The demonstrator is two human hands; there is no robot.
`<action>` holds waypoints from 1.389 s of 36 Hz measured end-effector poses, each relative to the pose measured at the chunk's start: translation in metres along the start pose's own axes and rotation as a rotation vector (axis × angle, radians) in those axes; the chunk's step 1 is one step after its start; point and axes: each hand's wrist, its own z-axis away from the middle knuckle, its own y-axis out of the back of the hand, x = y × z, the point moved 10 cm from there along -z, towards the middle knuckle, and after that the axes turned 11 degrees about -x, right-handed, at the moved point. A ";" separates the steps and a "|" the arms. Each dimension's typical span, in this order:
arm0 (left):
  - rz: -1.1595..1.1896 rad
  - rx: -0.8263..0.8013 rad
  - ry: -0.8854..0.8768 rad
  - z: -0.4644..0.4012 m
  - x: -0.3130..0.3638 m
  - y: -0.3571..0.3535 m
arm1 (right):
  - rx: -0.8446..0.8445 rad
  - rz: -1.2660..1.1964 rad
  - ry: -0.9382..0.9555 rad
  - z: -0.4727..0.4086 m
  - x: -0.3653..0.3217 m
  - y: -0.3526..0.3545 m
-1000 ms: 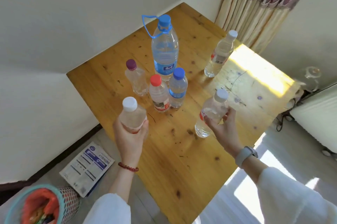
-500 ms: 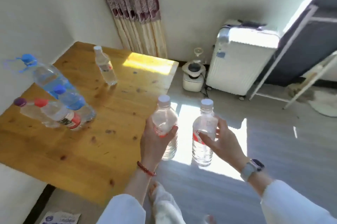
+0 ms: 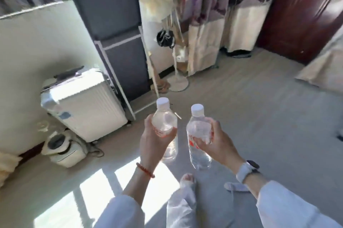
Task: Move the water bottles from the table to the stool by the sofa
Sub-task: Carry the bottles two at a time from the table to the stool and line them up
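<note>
Each hand carries one bottle upright over the floor: left hand wrapped around its bottle, right hand around the other bottle. Keep both level and apart while walking; the stool isn't visible.

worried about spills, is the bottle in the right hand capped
Capped: a white cap sits on the water bottle gripped by the right hand.
</note>
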 end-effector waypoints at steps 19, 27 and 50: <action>-0.048 -0.581 -0.349 -0.333 0.218 -0.330 | 0.488 -0.247 -0.340 -0.169 0.209 0.317; -0.025 -0.753 -0.466 -0.413 0.324 -0.507 | 0.633 -0.269 -0.428 -0.200 0.328 0.447; 0.068 -0.980 -0.494 -0.619 0.621 -0.965 | 0.826 -0.401 -0.490 -0.329 0.639 0.869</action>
